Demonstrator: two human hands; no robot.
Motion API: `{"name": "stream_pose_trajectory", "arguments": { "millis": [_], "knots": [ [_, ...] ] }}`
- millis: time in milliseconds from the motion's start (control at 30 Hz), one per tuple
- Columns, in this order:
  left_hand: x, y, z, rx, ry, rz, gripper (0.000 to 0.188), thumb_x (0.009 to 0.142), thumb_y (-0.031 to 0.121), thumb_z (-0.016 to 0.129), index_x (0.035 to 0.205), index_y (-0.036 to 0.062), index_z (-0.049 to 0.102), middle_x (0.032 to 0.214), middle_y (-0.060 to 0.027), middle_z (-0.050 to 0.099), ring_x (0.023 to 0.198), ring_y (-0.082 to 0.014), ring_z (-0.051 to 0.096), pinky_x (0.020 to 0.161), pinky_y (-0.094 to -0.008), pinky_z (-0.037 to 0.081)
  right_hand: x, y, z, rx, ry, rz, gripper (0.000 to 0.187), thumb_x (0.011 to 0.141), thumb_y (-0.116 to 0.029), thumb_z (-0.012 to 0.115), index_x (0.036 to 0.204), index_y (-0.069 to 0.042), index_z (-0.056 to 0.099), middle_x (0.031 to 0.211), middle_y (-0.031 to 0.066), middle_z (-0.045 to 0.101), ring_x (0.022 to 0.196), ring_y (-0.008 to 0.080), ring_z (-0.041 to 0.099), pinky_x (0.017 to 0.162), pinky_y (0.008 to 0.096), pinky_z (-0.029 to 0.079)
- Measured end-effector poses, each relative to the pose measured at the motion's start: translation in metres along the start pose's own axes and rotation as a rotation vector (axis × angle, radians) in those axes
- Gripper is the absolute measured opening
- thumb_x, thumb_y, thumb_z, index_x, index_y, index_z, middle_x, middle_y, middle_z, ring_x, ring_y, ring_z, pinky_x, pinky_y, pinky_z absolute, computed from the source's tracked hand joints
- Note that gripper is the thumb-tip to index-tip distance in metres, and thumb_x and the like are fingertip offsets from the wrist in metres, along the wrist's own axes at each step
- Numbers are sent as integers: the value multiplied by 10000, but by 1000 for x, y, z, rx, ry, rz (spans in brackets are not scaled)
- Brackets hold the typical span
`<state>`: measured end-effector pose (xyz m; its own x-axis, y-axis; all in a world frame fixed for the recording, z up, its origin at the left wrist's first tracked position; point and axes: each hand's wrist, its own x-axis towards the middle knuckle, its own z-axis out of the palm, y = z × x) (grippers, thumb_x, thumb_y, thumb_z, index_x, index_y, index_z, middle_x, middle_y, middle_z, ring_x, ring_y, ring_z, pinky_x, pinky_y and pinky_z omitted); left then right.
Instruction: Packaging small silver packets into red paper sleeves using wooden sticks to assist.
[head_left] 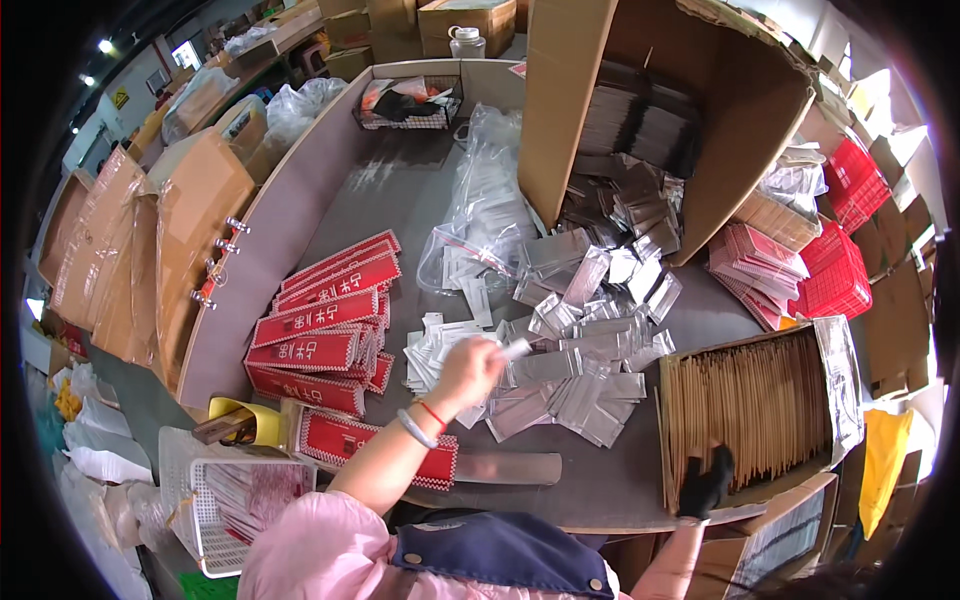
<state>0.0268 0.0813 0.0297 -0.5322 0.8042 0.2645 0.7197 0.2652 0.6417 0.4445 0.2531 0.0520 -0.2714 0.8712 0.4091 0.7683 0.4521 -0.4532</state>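
My left hand point(470, 368) hovers over a heap of small white sachets point(432, 352) and pinches one white sachet point(514, 349) between its fingertips. A bracelet and a red string circle that wrist. My right hand point(706, 485), in a black glove, rests on the near edge of a foil-lined box of wooden chopsticks point(760, 405) and grips some sticks there. Silver foil packets point(590, 340) lie spread between the two hands. A red and white paper sleeve point(345, 440) lies under my left forearm.
Red paper sleeves point(325, 325) are fanned out at the left. A big tipped cardboard box point(650, 110) spills foil packets at the back. A clear plastic bag point(485, 215), red baskets point(840, 250), a white basket point(235, 500) and a wire basket point(410, 105) surround the grey table.
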Motion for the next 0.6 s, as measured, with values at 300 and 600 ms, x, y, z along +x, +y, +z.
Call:
{"name": "stream_pose_trajectory", "arguments": {
  "millis": [300,600],
  "knots": [
    [-3,39,35,198,-59,97,354,730,221,808,1028,116,648,1041,-65,619,1020,-291,564,839,-452,424,24,85,-7,-401,-252,203,410,843,-241,656,1153,27,642,1173,233,634,1107,416,584,952,465,478],
    [-64,64,-20,-265,-474,2,220,800,184,763,959,65,668,799,-123,671,776,-326,667,691,-424,504,24,102,0,-452,-237,272,328,914,-144,572,1179,39,638,1147,236,657,1096,379,621,970,434,487]
  ]
}}
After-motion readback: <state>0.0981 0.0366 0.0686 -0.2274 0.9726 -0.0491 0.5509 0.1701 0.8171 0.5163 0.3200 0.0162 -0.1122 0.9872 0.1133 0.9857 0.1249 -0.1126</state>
